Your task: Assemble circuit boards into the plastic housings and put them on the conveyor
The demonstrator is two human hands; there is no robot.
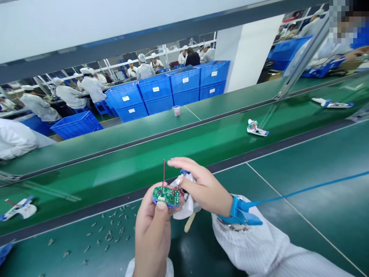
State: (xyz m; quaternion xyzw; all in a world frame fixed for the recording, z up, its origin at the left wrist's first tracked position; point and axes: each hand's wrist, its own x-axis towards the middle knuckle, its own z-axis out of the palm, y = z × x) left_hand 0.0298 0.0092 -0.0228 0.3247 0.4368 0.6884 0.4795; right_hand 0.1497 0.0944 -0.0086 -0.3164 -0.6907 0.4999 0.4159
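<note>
Left grip (152, 231) around green circuit board (166, 196)

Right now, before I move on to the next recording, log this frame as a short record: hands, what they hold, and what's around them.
left hand: grips a green circuit board
right hand: reaches over a white plastic part
board: red wire stands up from it
right wrist: blue wrist strap with a cord
bench: small grey parts scattered on a green mat
beyond: green conveyor belt carrying a white-and-blue device
background: stacked blue crates, co-worker in white
</note>
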